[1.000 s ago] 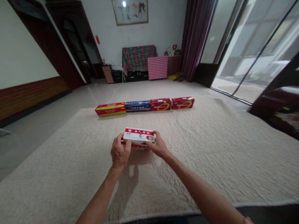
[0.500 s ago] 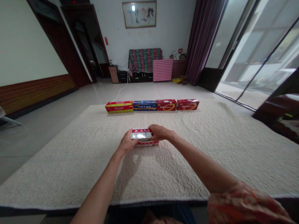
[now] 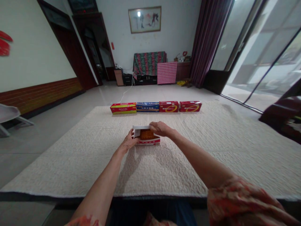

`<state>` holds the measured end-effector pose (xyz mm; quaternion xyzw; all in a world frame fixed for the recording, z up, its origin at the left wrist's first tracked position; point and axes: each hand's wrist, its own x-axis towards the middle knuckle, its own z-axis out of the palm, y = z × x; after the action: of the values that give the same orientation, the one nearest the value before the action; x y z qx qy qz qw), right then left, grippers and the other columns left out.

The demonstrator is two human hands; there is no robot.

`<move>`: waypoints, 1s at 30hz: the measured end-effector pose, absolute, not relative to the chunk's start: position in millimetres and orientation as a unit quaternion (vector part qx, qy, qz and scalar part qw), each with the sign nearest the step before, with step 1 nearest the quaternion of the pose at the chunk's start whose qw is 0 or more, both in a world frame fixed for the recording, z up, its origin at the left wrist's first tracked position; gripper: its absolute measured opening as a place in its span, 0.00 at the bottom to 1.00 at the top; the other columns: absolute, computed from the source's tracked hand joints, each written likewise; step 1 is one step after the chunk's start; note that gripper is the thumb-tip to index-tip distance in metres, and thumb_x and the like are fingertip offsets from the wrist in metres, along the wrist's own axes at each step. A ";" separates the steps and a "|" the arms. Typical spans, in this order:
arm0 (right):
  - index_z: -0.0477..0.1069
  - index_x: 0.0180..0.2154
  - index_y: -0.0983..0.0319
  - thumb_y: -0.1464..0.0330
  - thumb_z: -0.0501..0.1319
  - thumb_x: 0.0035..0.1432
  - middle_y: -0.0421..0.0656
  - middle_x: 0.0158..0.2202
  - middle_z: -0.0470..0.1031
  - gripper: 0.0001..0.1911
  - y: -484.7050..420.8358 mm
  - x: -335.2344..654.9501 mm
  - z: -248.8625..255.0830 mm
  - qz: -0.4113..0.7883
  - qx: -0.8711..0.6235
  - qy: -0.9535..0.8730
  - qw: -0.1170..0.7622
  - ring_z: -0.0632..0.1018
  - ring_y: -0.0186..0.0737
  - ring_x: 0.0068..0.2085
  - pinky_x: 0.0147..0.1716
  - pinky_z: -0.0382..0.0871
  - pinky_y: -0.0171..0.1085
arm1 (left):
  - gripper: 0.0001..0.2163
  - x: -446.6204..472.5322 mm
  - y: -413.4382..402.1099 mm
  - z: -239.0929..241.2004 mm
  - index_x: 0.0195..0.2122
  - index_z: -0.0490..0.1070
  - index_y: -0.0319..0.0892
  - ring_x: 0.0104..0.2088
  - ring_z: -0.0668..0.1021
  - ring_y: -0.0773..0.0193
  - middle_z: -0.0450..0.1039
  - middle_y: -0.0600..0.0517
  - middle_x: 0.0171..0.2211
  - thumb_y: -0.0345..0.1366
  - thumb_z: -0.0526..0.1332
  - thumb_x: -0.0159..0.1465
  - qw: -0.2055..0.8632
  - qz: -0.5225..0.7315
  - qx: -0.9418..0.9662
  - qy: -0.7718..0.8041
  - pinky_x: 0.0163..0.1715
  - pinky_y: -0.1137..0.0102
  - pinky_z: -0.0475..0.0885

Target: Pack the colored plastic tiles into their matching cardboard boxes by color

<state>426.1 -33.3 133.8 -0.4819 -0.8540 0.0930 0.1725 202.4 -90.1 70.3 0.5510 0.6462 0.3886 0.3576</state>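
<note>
A small red and white box (image 3: 147, 141) lies on the quilted beige mat (image 3: 188, 157) in front of me, its lid swung up and open. Something orange-brown (image 3: 147, 134) shows inside it. My left hand (image 3: 129, 142) grips the box's left end, fingers curled on it. My right hand (image 3: 160, 128) reaches over the top and pinches the raised lid's edge (image 3: 141, 127) at the far side.
Several boxes stand in a row at the mat's far edge: a red and yellow one (image 3: 123, 108), a blue one (image 3: 147, 107), and two red ones (image 3: 168, 106) (image 3: 190, 106). A grey chair (image 3: 9, 116) sits at left. Glass doors (image 3: 258, 56) run along the right.
The box went from held above the mat to resting on it, closed. Its lid has since been lifted open, showing orange-brown contents. My head moved back and up.
</note>
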 end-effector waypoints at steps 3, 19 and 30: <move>0.71 0.51 0.65 0.64 0.53 0.65 0.53 0.44 0.79 0.18 -20.5 428.8 128.1 0.078 -0.544 -0.787 0.280 0.78 0.48 0.44 0.41 0.68 0.40 | 0.38 200.9 -92.3 70.0 0.67 0.55 0.37 0.60 0.72 0.46 0.63 0.33 0.64 0.38 0.66 0.56 0.288 0.379 0.557 0.680 0.55 0.56 0.71; 0.75 0.50 0.61 0.67 0.62 0.56 0.51 0.54 0.72 0.19 -33.9 445.2 63.2 0.141 -0.494 -0.735 0.442 0.72 0.47 0.55 0.56 0.65 0.44 | 0.30 225.7 -63.9 87.9 0.55 0.73 0.39 0.60 0.72 0.53 0.71 0.44 0.58 0.25 0.59 0.48 0.037 0.253 0.709 0.658 0.63 0.62 0.67; 0.74 0.52 0.63 0.54 0.67 0.50 0.54 0.51 0.72 0.30 -42.9 435.1 83.5 0.197 -0.572 -0.740 0.293 0.75 0.52 0.50 0.48 0.69 0.45 | 0.27 233.9 -56.1 93.3 0.59 0.69 0.39 0.59 0.72 0.54 0.68 0.42 0.60 0.34 0.61 0.57 -0.026 0.185 0.694 0.696 0.60 0.65 0.67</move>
<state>435.1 -42.9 83.5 -0.5720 -0.7401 0.1974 0.2935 233.9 -56.1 93.3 0.6936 0.6956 0.1853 -0.0256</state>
